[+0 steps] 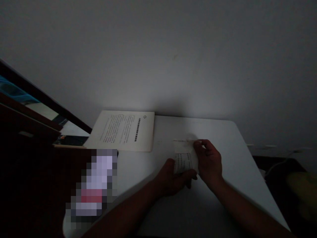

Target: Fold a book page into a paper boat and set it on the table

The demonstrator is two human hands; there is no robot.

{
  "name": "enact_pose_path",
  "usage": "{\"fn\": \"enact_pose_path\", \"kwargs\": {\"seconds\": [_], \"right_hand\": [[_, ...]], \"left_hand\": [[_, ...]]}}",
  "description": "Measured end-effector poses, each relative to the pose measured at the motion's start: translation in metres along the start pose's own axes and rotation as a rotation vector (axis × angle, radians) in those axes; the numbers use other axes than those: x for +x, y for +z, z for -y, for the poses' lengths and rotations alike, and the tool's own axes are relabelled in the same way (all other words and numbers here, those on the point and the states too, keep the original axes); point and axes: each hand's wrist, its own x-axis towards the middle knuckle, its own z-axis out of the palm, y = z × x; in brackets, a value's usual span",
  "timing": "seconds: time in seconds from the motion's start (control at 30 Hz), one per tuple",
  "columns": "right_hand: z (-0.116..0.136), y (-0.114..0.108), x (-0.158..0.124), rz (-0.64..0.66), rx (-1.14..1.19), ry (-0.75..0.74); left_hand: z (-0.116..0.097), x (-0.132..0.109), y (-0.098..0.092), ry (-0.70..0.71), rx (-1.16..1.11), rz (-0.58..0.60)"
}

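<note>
Over the white table (210,129), both my hands grip a small pale packet (183,160) with printed text on a label across its middle. My left hand (173,178) holds its lower left side, thumb on top and fingers under the lower edge. My right hand (210,162) pinches the upper right corner between thumb and fingers. The light is dim, so I cannot tell whether the packet is paper or plastic, nor what it contains.
A printed book or paper stack (146,132) lies at the table's back left, against the wall (173,66). A blurred-out, phone-like object (96,178) lies at the left edge. Dark wooden furniture (24,122) stands left; a yellowish thing (302,191) is at far right.
</note>
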Motion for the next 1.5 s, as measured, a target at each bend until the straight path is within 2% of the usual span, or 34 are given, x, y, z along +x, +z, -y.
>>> {"fn": "enact_pose_path", "kwargs": {"seconds": [0.13, 0.27, 0.37, 0.43, 0.5, 0.6, 0.7, 0.97, 1.1, 1.23, 1.33, 1.5], "right_hand": [[-0.002, 0.001, 0.0, -0.063, -0.018, -0.028], [-0.004, -0.001, -0.001, -0.022, -0.037, -0.045], [-0.004, -0.004, -0.001, 0.16, 0.021, 0.009], [-0.004, -0.006, 0.0, 0.325, 0.063, 0.048], [-0.004, -0.008, 0.002, 0.428, 0.076, 0.072], [-0.007, -0.01, 0.004, 0.451, 0.056, 0.083], [-0.01, -0.012, 0.006, 0.448, 0.031, 0.074], [-0.012, -0.018, 0.017, 0.298, -0.015, -0.054], [-0.013, -0.023, 0.024, 0.243, 0.09, -0.085], [-0.013, -0.03, 0.031, 0.176, 0.222, -0.092], [-0.012, -0.03, 0.031, 0.212, 0.22, -0.065], [-0.009, -0.027, 0.028, 0.321, -0.014, -0.035]], "left_hand": [[0.004, 0.002, -0.001, 0.049, 0.041, -0.005], [0.011, 0.002, 0.0, 0.019, 0.073, -0.078], [0.01, 0.001, -0.002, -0.002, 0.089, -0.198], [0.009, 0.003, -0.006, 0.071, 0.109, -0.251], [0.01, 0.006, -0.011, 0.142, 0.094, -0.29], [0.015, 0.009, -0.015, 0.156, 0.071, -0.269], [0.017, 0.007, -0.014, 0.098, 0.068, -0.222], [0.004, 0.005, -0.017, 0.004, 0.114, -0.164], [0.001, 0.004, -0.02, 0.007, 0.203, -0.132], [0.002, 0.002, -0.024, -0.029, 0.224, -0.162], [0.001, 0.004, -0.03, -0.039, 0.194, -0.123], [-0.006, 0.006, -0.043, -0.062, 0.249, 0.033]]}}
